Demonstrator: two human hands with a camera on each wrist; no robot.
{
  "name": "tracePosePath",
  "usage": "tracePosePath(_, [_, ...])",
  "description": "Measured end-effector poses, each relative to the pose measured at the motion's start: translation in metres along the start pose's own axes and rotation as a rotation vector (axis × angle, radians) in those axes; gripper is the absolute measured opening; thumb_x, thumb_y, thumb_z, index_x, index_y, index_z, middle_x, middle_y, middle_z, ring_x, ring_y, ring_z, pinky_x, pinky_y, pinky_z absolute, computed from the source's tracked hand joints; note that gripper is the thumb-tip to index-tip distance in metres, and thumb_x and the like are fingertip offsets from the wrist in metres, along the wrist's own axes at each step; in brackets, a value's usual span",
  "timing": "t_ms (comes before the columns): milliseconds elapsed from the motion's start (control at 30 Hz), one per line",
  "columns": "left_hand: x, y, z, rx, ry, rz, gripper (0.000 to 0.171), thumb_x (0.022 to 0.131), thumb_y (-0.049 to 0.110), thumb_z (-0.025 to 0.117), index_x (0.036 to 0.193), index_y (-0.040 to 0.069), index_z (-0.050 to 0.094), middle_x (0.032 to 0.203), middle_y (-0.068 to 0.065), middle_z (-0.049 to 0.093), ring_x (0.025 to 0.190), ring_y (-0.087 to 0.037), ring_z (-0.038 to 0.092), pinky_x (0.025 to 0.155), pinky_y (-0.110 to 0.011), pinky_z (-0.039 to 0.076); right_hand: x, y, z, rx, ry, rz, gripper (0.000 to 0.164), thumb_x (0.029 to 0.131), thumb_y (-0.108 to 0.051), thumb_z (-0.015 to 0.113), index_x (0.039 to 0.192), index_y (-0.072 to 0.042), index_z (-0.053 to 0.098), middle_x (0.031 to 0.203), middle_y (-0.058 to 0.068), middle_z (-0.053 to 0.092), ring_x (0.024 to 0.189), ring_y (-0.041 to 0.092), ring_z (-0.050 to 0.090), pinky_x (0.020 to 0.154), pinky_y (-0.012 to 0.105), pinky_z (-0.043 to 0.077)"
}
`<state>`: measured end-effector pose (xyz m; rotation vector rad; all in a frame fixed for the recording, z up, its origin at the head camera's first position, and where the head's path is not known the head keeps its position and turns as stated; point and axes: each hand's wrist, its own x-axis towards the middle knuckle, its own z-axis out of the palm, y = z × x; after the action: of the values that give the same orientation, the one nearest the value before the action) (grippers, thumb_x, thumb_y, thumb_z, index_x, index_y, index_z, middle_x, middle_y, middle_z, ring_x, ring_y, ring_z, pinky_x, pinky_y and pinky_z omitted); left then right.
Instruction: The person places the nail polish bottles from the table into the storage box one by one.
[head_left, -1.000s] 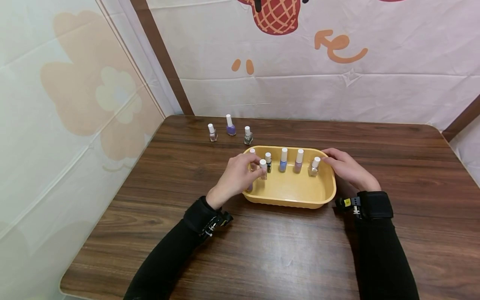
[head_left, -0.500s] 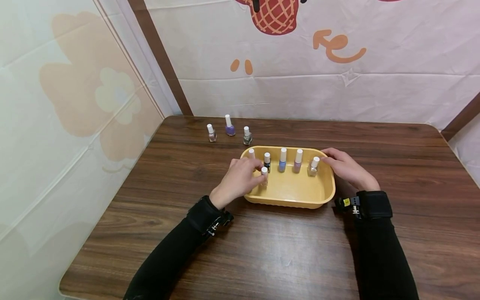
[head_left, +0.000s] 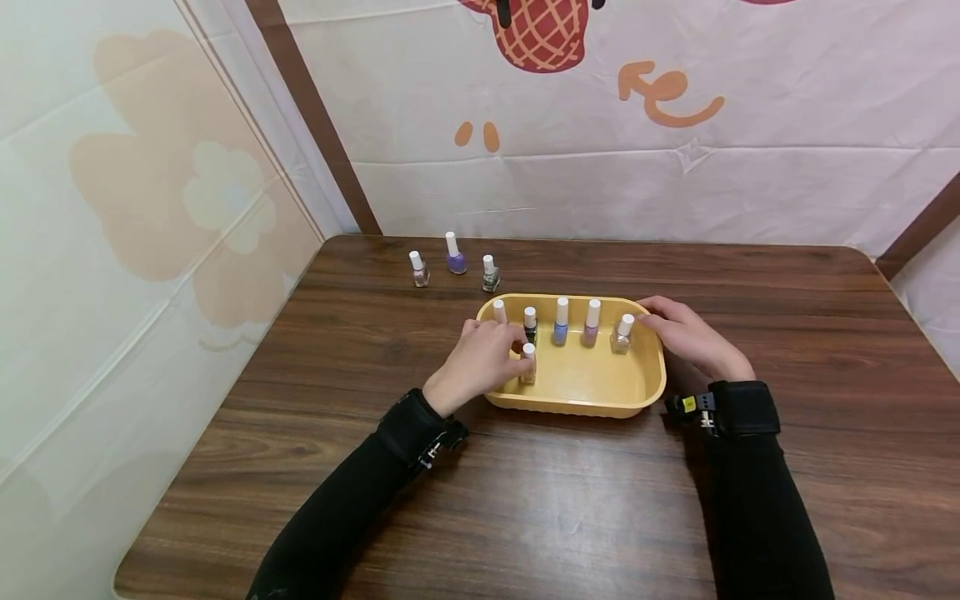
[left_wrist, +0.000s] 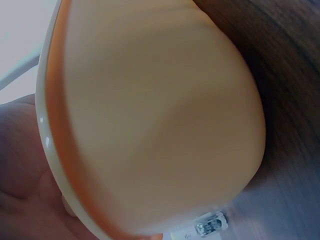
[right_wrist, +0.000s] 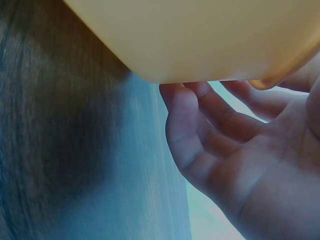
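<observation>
Since the earlier head frames, the white-capped bottle (head_left: pixel 528 363) in the left hand (head_left: pixel 478 360) has moved down and towards the near edge of the yellow tray (head_left: pixel 585 382). It is in the tray's left part, nearer the near edge than the row of five bottles (head_left: pixel 561 333) along the far side. The left hand reaches over the tray's left edge, thumb and fingers narrow, pinching the bottle just beyond its palm to the right. The right hand (head_left: pixel 693 342), well apart, grips the tray's far right corner. The bottle's long axis looks upright, cap up, crossing the tray's long axis, which runs left to right along the bench (head_left: pixel 570 508); whether its base touches the tray floor I cannot tell.
</observation>
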<state>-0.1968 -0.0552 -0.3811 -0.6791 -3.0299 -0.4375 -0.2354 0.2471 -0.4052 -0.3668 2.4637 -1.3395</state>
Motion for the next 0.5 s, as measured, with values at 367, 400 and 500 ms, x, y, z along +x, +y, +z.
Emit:
tracePosePath(367, [0.0034, -0.0016, -0.0035, 0.046, -0.02, 0.055, 0.016, 0.083, 0.029, 0.071, 0.089, 0.014, 0.072, 0.087, 0.002, 0.072, 0.066, -0.01, 0.055, 0.065, -0.03, 0.041, 0.0004, 0.0012, 0.0005, 0.0, -0.005, -0.002, 0.047, 0.105, -0.033, 0.035, 0.14, -0.001, 0.04, 0.136, 0.021, 0.046, 0.121, 0.032, 0.048, 0.099, 0.042, 0.041])
tracePosePath(400, [0.0034, -0.0018, -0.0038, 0.045, -0.024, 0.055, 0.016, 0.083, 0.029, 0.071, 0.089, 0.014, 0.072, 0.087, 0.002, 0.072, 0.066, -0.01, 0.055, 0.065, -0.03, 0.041, 0.0002, 0.0011, 0.0005, 0.003, -0.006, -0.002, 0.047, 0.105, -0.032, 0.034, 0.14, 0.0, 0.04, 0.136, 0.021, 0.046, 0.121, 0.032, 0.048, 0.099, 0.043, 0.041])
tracePosePath(500, [0.0037, -0.002, -0.0043, 0.041, -0.033, 0.053, 0.015, 0.082, 0.028, 0.072, 0.089, 0.015, 0.072, 0.087, 0.002, 0.072, 0.066, -0.009, 0.055, 0.064, -0.029, 0.041, -0.0004, 0.0002, 0.0004, 0.009, -0.007, 0.003, 0.047, 0.106, -0.032, 0.034, 0.14, -0.001, 0.039, 0.137, 0.021, 0.046, 0.122, 0.032, 0.048, 0.1, 0.044, 0.041])
